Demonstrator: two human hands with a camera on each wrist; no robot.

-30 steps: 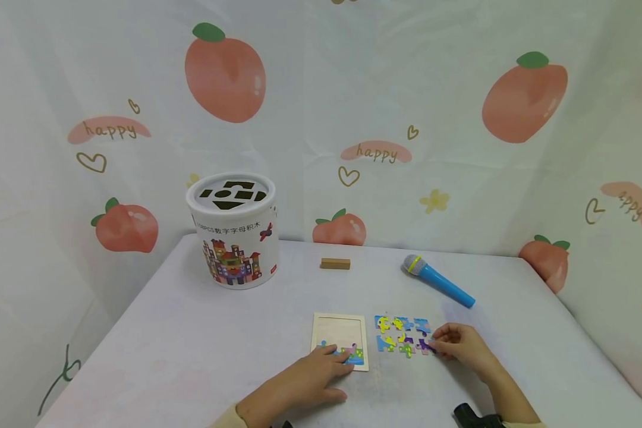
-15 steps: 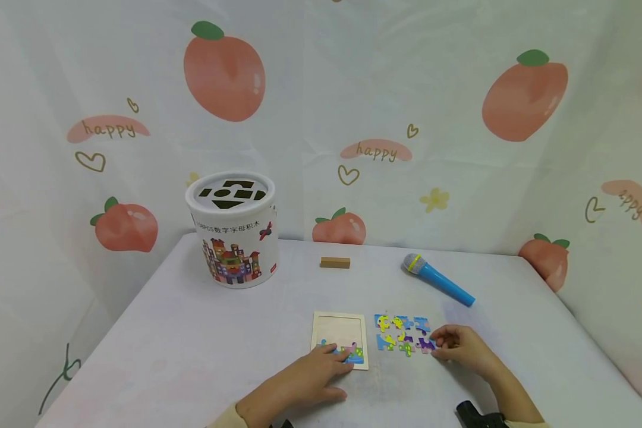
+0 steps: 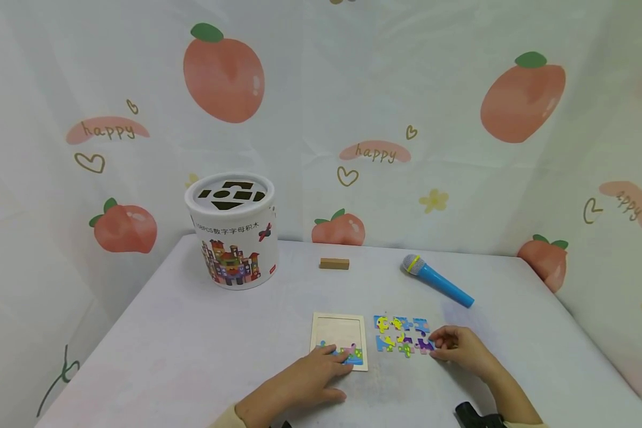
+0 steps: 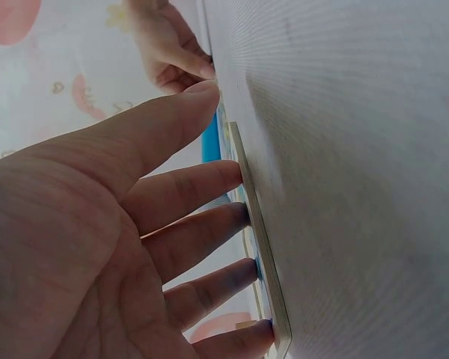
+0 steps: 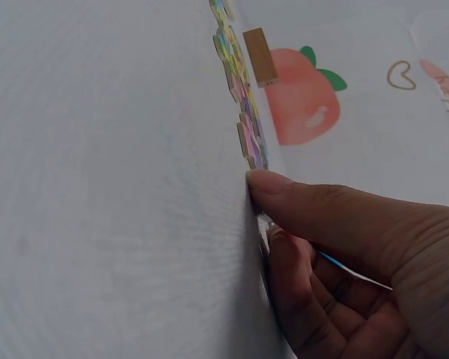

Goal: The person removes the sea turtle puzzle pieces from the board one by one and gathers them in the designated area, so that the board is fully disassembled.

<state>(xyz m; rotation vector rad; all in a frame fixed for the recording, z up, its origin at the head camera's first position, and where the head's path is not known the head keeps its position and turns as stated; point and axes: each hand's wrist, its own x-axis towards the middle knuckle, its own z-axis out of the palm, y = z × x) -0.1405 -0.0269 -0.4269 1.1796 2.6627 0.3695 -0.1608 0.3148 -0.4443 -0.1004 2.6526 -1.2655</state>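
A pale wooden puzzle frame (image 3: 364, 339) lies flat at the table's middle, with colourful pieces (image 3: 356, 357) along its near part. My left hand (image 3: 310, 378) rests its spread fingertips on the frame's near-left part; the left wrist view has those fingers (image 4: 187, 235) reaching the edge. Right of the frame lie loose jigsaw pieces in two rows, blue, yellow, green and purple. At the right end of the nearer row, my right hand (image 3: 464, 352) pinches the edge of a purple puzzle piece (image 3: 424, 345) between thumb and index finger. The thumb partly covers the row's end in the right wrist view.
Behind the pieces lies a blue toy microphone (image 3: 444, 285). A brown wooden block (image 3: 334, 264) sits near the back edge, and a white block bucket (image 3: 235, 238) stands at back left. A peach-print curtain (image 3: 305, 119) hangs behind the table.
My right hand has shifted very slightly, its fingers drawn back to the purple piece's right edge. The left hand stays on the frame.
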